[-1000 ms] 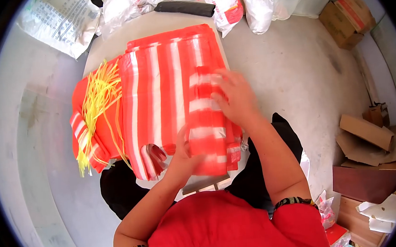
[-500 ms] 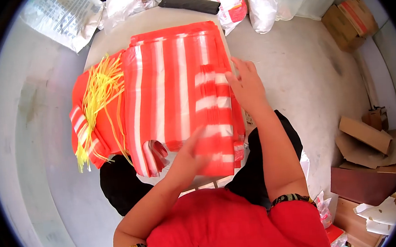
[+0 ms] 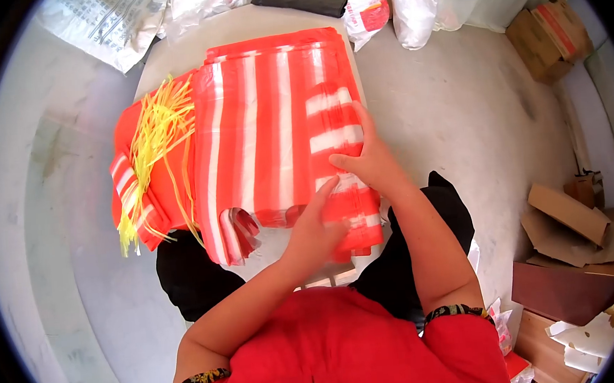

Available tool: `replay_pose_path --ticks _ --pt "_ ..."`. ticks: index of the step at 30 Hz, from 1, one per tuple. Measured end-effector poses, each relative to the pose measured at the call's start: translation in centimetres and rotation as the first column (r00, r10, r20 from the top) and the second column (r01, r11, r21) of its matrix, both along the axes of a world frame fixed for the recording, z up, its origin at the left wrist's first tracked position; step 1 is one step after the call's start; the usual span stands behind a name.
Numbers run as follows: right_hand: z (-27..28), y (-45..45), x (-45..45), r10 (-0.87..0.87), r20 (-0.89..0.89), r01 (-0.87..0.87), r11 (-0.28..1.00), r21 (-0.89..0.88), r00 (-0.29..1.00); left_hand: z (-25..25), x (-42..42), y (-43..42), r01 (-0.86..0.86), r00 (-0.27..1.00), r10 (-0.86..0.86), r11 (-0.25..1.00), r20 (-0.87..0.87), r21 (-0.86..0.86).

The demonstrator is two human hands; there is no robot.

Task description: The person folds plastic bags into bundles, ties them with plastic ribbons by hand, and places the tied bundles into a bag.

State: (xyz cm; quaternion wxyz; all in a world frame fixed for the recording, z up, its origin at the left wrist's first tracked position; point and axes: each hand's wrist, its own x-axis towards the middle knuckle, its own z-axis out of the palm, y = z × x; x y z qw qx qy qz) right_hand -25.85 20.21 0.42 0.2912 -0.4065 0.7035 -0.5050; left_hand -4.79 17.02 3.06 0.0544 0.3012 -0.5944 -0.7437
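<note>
Red-and-white striped plastic bags (image 3: pixel 266 123) lie in a thick flat stack before me. Along the stack's right side is a narrower folded bundle of striped bags (image 3: pixel 335 140), its stripes running crosswise. My right hand (image 3: pixel 376 162) is at the bundle's right edge, thumb on top and fingers spread along the side. Lower down, my left hand (image 3: pixel 313 234) lies against the bundle's near part, thumb raised and fingers apart, the fingertips blurred. A tangle of yellow plastic strips (image 3: pixel 160 130) rests on red bags (image 3: pixel 128 126) left of the stack.
The stack sits on a pale tabletop (image 3: pixel 238 27). At its far edge lies a black roll (image 3: pixel 299 4), with white plastic sacks (image 3: pixel 411 6) behind. Cardboard boxes stand at the upper right (image 3: pixel 549 39) and an opened carton (image 3: pixel 573 226) at the right.
The bundle's near end has shifted right and slightly away from me. My right hand has come down onto its edge; my left hand has moved right along with it.
</note>
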Motion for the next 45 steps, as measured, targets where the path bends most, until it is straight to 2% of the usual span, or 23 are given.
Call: replay_pose_path --ticks 1,3,5,8,10,12,13,15,18,19,22,25,28,29,32,33,35,38,39,41,42,43,45 --pt "-0.4 -0.2 0.0 -0.002 0.0 0.002 1.0 -0.018 1.0 -0.3 0.1 -0.1 -0.016 1.0 0.016 1.0 -0.025 0.017" --pt "-0.6 -0.7 0.1 -0.006 0.056 0.009 0.999 -0.048 0.998 -1.0 0.9 -0.4 0.047 0.999 -0.049 0.978 -0.007 -0.203" --pt "-0.5 -0.5 0.0 0.009 0.18 0.003 0.998 -0.067 0.984 1.0 2.3 -1.1 0.085 0.994 -0.064 0.959 0.084 -0.271" --pt "-0.7 -0.6 -0.4 -0.016 -0.01 0.015 0.996 -0.084 1.0 1.3 4.4 -4.0 -0.08 0.974 0.19 0.802 0.125 -0.592" --pt "0.0 -0.5 -0.2 -0.012 0.045 0.015 0.998 -0.061 0.999 -0.6 6.5 -8.1 -0.339 0.909 0.415 0.693 -0.033 -0.636" --pt "1.2 -0.5 0.2 -0.017 0.087 0.02 0.999 -0.04 0.996 -1.9 9.1 -12.6 -0.404 0.819 0.552 0.367 -0.154 -0.838" --pt "1.9 -0.5 0.4 -0.023 0.106 0.027 0.999 -0.031 0.994 -5.6 11.4 -16.0 -0.261 0.775 0.599 0.011 -0.203 -0.965" --pt "2.5 -0.4 0.5 -0.04 0.159 0.046 0.998 -0.035 0.986 -8.7 15.2 -19.0 -0.112 0.666 0.715 -0.184 -0.211 -0.977" --pt "3.0 -0.5 0.4 -0.058 0.247 0.072 0.996 -0.047 0.967 -11.0 18.4 -21.3 -0.051 0.708 0.689 0.268 0.154 -0.962" --pt "3.2 -0.5 0.3 -0.066 0.261 0.078 0.996 -0.038 0.963 -10.8 18.0 -20.5 -0.029 0.691 0.711 0.208 0.131 -0.978" --pt "2.9 -0.8 -0.2 -0.082 0.288 0.106 0.992 -0.068 0.954 -8.7 17.0 -19.7 0.072 0.591 0.776 0.223 0.221 -0.972" --pt "3.3 -0.9 -0.2 -0.093 0.376 0.144 0.983 -0.11 0.922 -8.3 17.0 -20.0 0.127 0.61 0.791 -0.033 0.052 -0.991" --pt "3.9 -1.0 -0.2 -0.091 0.545 0.183 0.976 -0.116 0.833 -5.8 16.0 -20.5 -0.347 0.585 0.804 0.368 0.107 -0.863" --pt "4.0 -1.0 -0.2 -0.085 0.605 0.191 0.975 -0.112 0.791 -5.5 15.4 -20.5 -0.438 0.645 0.764 0.341 -0.026 -0.832" --pt "2.6 -1.5 -0.3 -0.005 0.712 0.168 0.973 -0.159 0.702 0.1 12.5 -18.9 -0.667 0.74 0.672 0.726 -0.03 -0.165" --pt "1.8 -1.9 -0.1 0.023 0.717 0.154 0.972 -0.18 0.696 0.8 11.0 -17.8 -0.649 0.745 0.656 0.755 -0.121 0.092" --pt "0.8 -2.7 0.8 0.079 0.724 0.123 0.967 -0.222 0.685 1.4 7.6 -15.3 -0.549 0.822 0.563 0.823 -0.086 0.144" --pt "2.4 -3.4 3.2 0.143 0.782 0.058 0.973 -0.223 0.606 1.5 2.2 -10.2 -0.338 0.936 0.341 0.94 0.09 -0.047" --pt "2.4 -3.6 3.8 0.171 0.797 0.039 0.971 -0.236 0.579 -0.3 1.8 -9.9 -0.175 0.984 0.172 0.982 0.045 0.075" --pt "2.1 -3.7 4.2 0.224 0.824 0.001 0.965 -0.263 0.521 -0.1 -0.9 -7.4 -0.203 0.979 0.204 0.977 -0.021 0.07" --pt "1.9 -3.6 4.1 0.222 0.791 -0.003 0.963 -0.269 0.57 0.0 -1.8 -6.6 -0.218 0.974 0.222 0.973 -0.053 0.069" --pt "1.7 -3.7 4.0 0.221 0.755 -0.008 0.962 -0.274 0.617 -0.2 -2.2 -6.8 -0.11 0.967 0.147 0.977 -0.206 0.182" --pt "1.1 -3.6 3.4 0.192 0.701 -0.004 0.965 -0.261 0.687 -1.1 -2.2 -6.8 -0.088 0.979 0.121 0.976 -0.163 0.198"
